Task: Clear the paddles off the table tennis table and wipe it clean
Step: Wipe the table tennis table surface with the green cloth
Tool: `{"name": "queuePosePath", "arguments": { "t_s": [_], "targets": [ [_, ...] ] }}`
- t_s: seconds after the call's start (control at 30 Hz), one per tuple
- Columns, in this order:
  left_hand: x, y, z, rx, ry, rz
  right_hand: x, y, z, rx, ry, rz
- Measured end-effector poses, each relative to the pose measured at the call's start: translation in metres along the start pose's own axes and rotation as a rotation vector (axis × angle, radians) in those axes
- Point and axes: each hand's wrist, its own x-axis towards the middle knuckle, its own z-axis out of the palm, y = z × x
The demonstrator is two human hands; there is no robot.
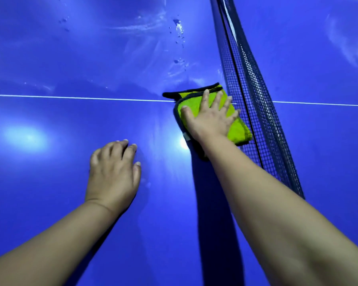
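Head view, right hand pressing green cloth

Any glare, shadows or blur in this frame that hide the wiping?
Head view: two glare spots on the table, one beside the right hand; a dark shadow runs under its arm; the cloth, net and left hand are sharp.

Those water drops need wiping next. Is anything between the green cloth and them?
Nothing visible. Only bare blue tabletop lies between the folded green cloth under the right hand and the water drops; the dark mesh net runs alongside.
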Motion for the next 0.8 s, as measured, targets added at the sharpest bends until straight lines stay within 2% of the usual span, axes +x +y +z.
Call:
{"name": "queuePosePath", "arguments": {
  "t_s": [0.17,0.27,0.37,0.43,0.5,0.63,0.8],
  "targets": [
    [-0.003,-0.002,0.000,-0.154,0.107,-0.037,-0.036,-0.059,0.005,0.051,-0.063,-0.033],
    [-0.005,-0.008,-0.007,-0.327,0.147,-0.105,-0.040,-0.045,-0.009,-0.006,-0.130,-0.146],
    [-0.012,-0.024,-0.017,-0.399,0.161,-0.028,-0.042,-0.023,-0.013,-0.074,-0.116,-0.240],
    [-0.016,-0.047,-0.024,-0.378,0.174,0.066,-0.046,-0.028,-0.006,-0.059,-0.069,-0.223],
    [-0.021,-0.081,-0.030,-0.369,0.192,0.080,-0.050,-0.044,-0.002,-0.072,-0.036,-0.178],
    [-0.030,-0.152,-0.038,-0.362,0.199,-0.021,-0.062,-0.085,0.000,-0.024,-0.019,-0.099],
    [-0.044,-0.217,-0.046,-0.373,0.211,-0.110,-0.079,-0.181,0.007,-0.055,-0.076,-0.171]
  ]
}}
